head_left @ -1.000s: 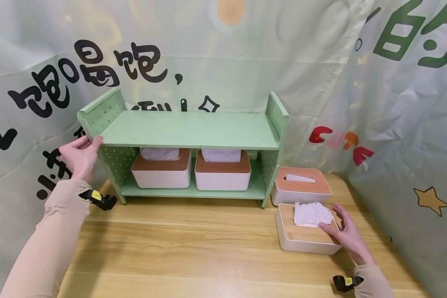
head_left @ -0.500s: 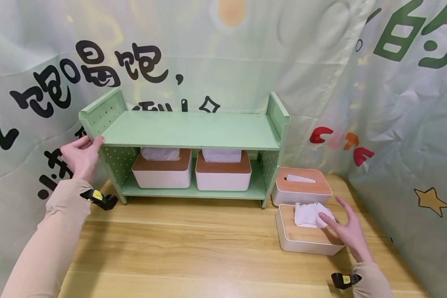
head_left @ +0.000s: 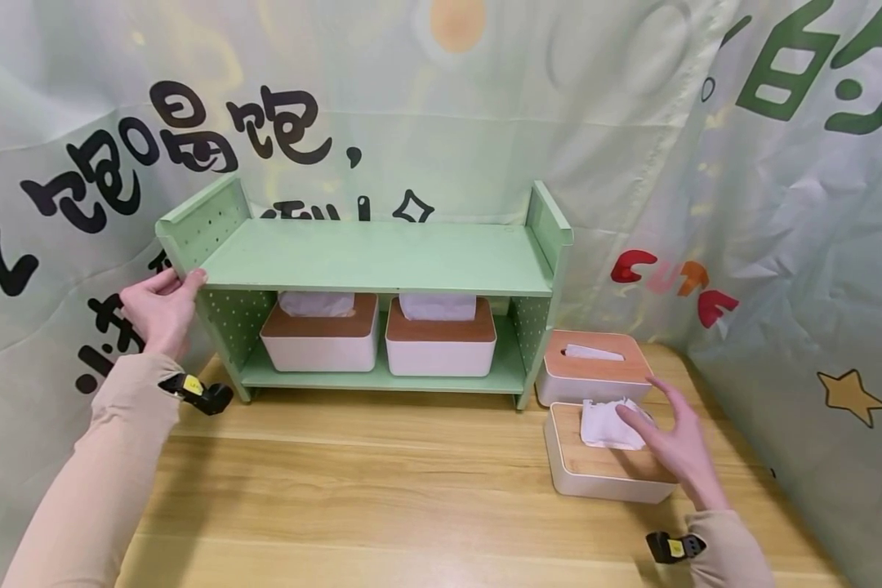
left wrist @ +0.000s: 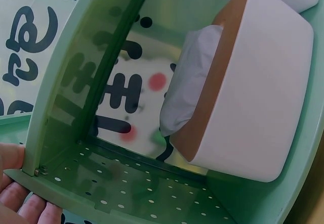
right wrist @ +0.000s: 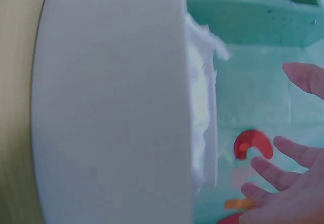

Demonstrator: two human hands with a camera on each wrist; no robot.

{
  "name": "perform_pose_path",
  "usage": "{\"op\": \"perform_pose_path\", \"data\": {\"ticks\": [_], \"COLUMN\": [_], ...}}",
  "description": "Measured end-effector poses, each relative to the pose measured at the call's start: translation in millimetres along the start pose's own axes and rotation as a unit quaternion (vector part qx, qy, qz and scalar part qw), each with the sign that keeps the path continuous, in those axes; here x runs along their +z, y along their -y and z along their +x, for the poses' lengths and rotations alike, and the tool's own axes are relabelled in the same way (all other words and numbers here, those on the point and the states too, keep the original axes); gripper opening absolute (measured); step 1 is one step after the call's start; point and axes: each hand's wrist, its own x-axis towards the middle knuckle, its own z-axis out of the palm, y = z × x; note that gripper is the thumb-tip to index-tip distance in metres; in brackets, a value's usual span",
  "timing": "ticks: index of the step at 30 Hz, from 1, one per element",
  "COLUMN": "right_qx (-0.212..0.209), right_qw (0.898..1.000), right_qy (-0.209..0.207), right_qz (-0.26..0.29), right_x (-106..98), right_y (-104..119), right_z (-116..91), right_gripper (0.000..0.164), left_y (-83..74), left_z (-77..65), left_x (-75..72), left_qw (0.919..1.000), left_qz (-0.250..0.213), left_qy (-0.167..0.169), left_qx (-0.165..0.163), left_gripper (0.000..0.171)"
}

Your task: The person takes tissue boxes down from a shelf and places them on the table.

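Note:
My left hand [head_left: 158,312] grips the left side of a green two-tier shelf [head_left: 382,257], thumb at the upper board and fingers around the panel's edge. On the lower tier sit two white tissue boxes with brown lids, a left one [head_left: 322,353] and a right one [head_left: 439,357]. Outside the shelf, at the right, is a front tissue box [head_left: 610,487] with a tissue [head_left: 612,425] sticking out. Over its right part hovers my right hand [head_left: 679,447], fingers spread; the right wrist view shows nothing between thumb and fingers [right wrist: 273,173].
Just behind the front box stands another tissue box [head_left: 604,369], close to the shelf's right side. All rest on a wooden table [head_left: 382,482]. A printed cloth [head_left: 632,163] hangs behind and along the right side.
My right hand has spread its fingers and shifted slightly up and left in the head view, over the front tissue box. The left hand, shelf and boxes look unchanged.

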Motion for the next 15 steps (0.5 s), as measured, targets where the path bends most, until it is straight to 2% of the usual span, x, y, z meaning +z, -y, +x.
{"op": "perform_pose_path", "data": {"ticks": [5, 15], "right_qx": [-0.03, -0.06], "right_qw": [0.999, 0.998], "right_qy": [-0.008, 0.018], "right_qz": [-0.007, -0.006], "right_x": [7, 21], "right_y": [16, 36], "right_z": [-1, -4], "right_gripper": [0.08, 0.077], "left_y": [0.0, -0.5], "left_z": [-0.6, -1.2], "left_x": [-0.1, 0.0], "left_qw": [1.0, 1.0], "left_qz": [0.002, 0.006], "left_qy": [-0.001, 0.001], "left_qx": [-0.001, -0.003], "left_gripper": [0.043, 0.044]}}
